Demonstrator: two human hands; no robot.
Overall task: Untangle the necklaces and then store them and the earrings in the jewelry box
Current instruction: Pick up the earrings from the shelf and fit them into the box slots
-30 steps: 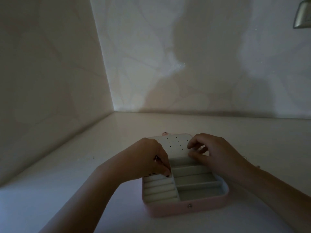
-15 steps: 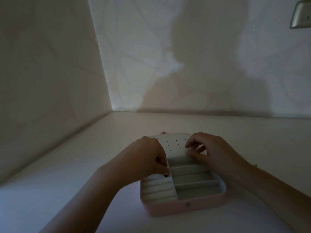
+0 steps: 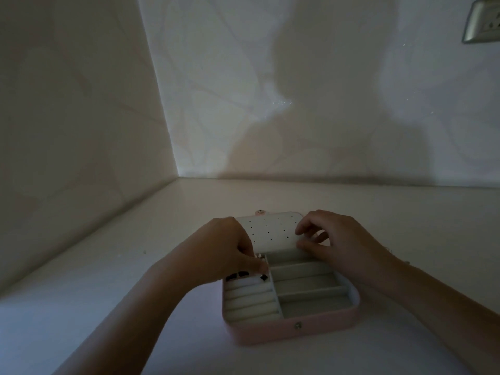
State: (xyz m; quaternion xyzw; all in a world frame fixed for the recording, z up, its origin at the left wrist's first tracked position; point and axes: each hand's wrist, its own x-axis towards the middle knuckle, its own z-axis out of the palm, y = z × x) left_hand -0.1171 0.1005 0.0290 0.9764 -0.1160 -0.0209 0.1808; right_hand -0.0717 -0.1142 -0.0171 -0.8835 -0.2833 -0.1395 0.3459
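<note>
Dim wall corner (image 3: 173, 147); pale table (image 3: 94, 307) lies open leftward. The jewelry box (image 3: 270, 331) sits open mid-table, left hand (image 3: 221, 250) curled over its ring rolls (image 3: 251, 301), right hand (image 3: 341, 239) curled at the lid (image 3: 270, 231); grips unclear.

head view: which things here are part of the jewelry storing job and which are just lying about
Part of the job: jewelry box, open; its dotted earring panel; left hand at the far end of the ring rolls; right hand at the panel's edge. No necklace or earring shows clearly.

Just there: wall socket; table.
</note>
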